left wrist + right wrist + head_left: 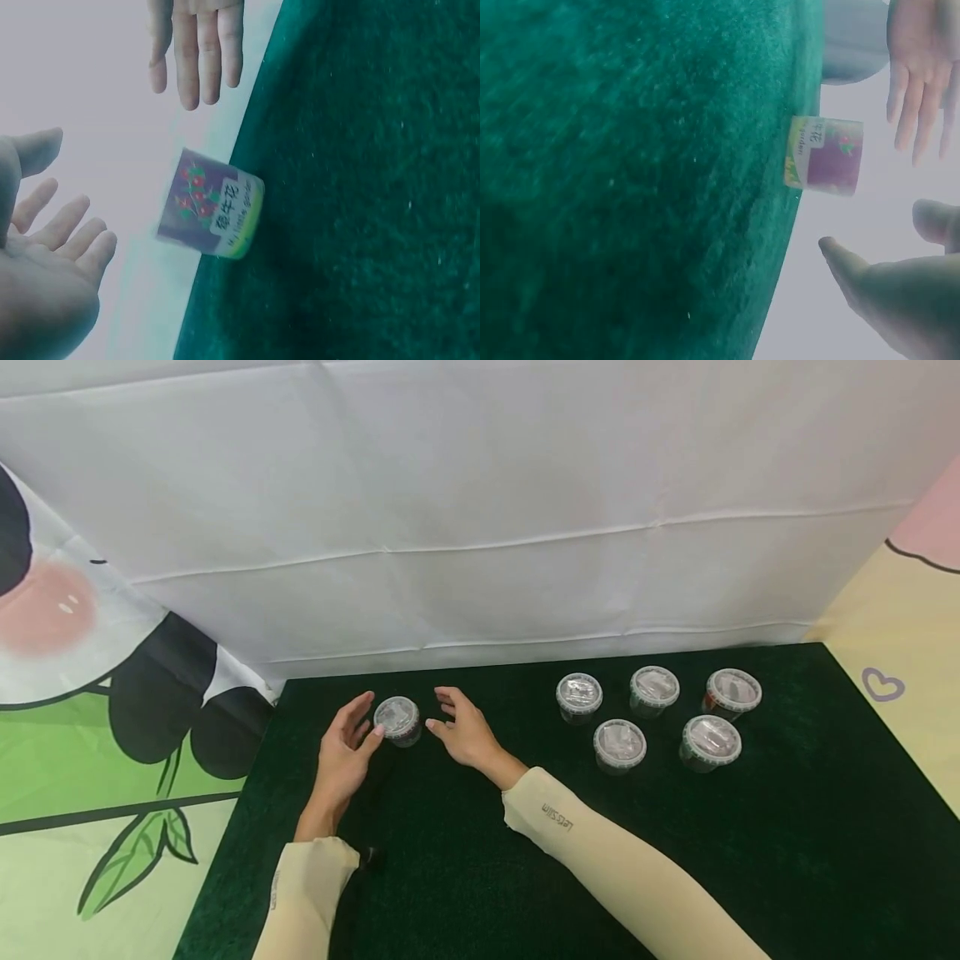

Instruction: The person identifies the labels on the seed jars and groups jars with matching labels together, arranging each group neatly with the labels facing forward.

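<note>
A small lidded plastic tub (397, 718) stands upright at the back left of a dark green surface, between the two hands. My left hand (345, 752) is on its left, thumb tip close to the lid's rim in the head view. To its right is my right hand (468, 731), fingers loosely bent and apart from it. In the left wrist view, the tub (210, 206) shows a purple label with red flowers and the words "My little garden". A gap separates the right hand (900, 292) from the tub (832, 157) in the right wrist view.
Several similar lidded tubs (618, 743) stand grouped at the back right of the green tabletop (465, 860). Behind it hangs a white cloth wall (480, 527). A printed cartoon cloth (112, 693) borders the left side, and a yellow and pink one (900, 635) the right.
</note>
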A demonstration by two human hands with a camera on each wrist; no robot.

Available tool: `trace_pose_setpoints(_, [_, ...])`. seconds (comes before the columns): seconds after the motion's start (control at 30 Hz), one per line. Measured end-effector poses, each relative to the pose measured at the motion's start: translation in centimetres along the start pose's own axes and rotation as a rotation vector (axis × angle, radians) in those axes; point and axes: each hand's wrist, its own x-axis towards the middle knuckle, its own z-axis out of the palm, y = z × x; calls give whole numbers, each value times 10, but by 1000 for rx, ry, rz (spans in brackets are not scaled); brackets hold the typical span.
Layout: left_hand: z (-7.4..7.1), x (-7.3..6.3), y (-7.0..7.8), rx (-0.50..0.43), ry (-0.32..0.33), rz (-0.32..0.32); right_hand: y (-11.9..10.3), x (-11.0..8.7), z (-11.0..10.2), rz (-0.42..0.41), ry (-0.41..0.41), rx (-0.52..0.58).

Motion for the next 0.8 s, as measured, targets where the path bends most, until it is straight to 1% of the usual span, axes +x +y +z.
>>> trace_pose_setpoints(0.1, [4,-2,4,-10,-9,20,-1,-5,-8,-12,8,25])
trace_pose_setpoints(0.2, [9,-4,7,0,-22,45,-5,-12,-16,-25,16,37])
trace_pose_setpoints(0.37, [17,-7,13,12,-45,96,-14,-22,-25,-60,18,31])
trace_pose_setpoints(0.63, [31,-11,18,-4,-83,164,-15,-38,-38,-86,26,48])
trace_pose_setpoints(0.73, [36,-13,19,-22,-107,169,-13,-45,-42,-89,31,53])
trace_pose_setpoints(0.8, [40,-15,19,-25,-125,160,-11,-49,-45,-88,33,59])
